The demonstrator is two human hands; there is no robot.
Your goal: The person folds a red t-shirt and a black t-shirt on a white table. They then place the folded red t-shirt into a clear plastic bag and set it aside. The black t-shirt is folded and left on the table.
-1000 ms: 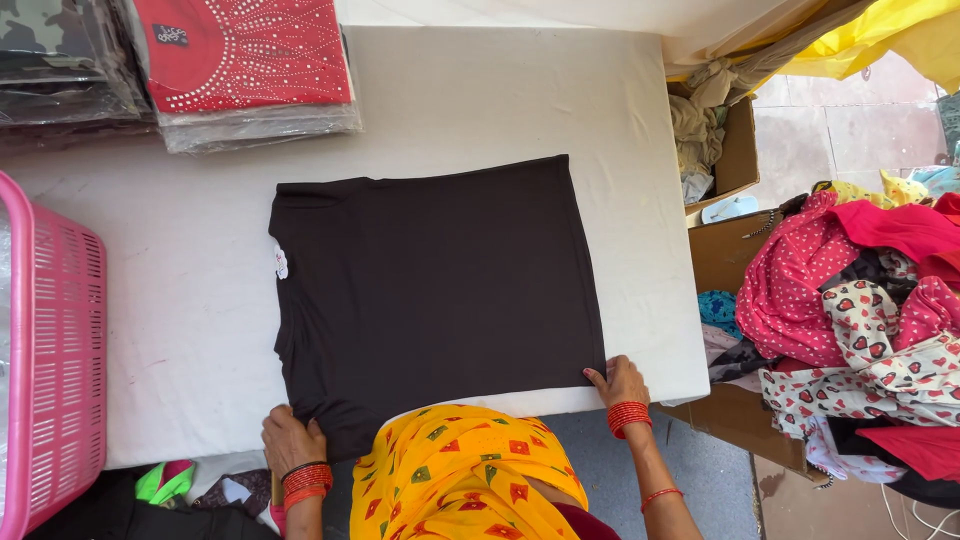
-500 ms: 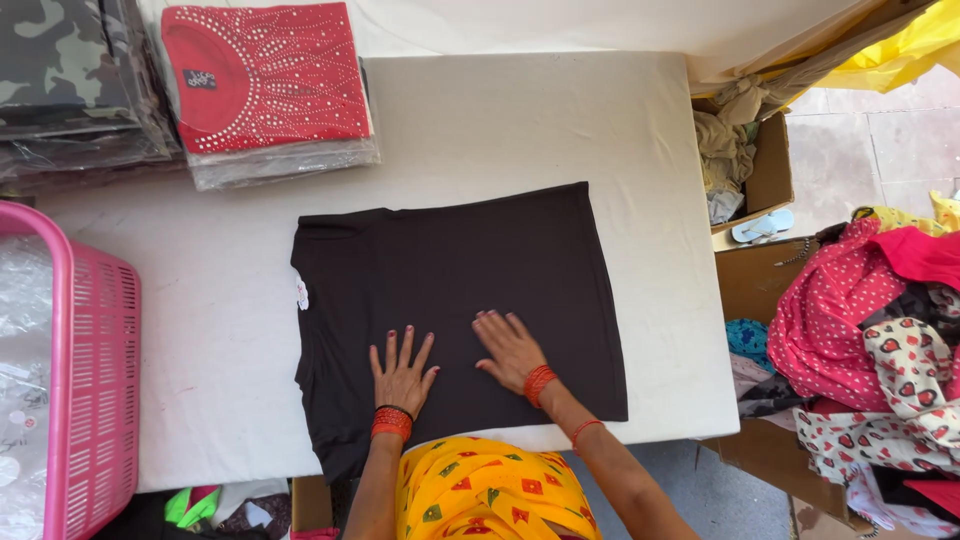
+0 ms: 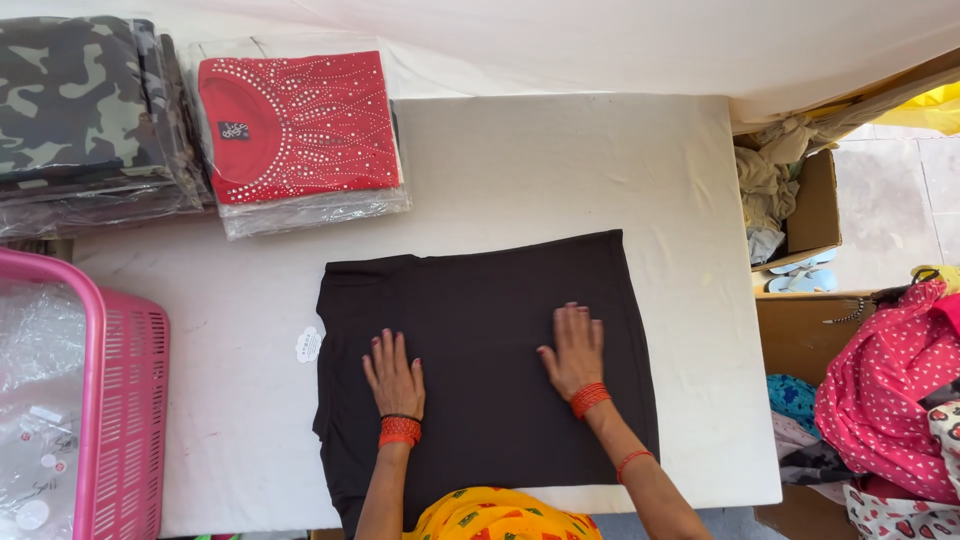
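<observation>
Head view, black garment (image 3: 480, 300) flat, long axis left-right, neckline leftward

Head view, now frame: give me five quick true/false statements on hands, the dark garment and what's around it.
1. Both hands, left hand and right hand, lie flat on the dark brown folded garment. True.
2. The pink plastic basket stands at the table's right edge. False: it is at the left.
3. A red beaded garment in clear wrap lies beyond the dark one. True.
4. The right hand grips a cardboard box. False: it rests open on the garment.
5. The white cloth-covered table bears camouflage-print stacks. True.
</observation>
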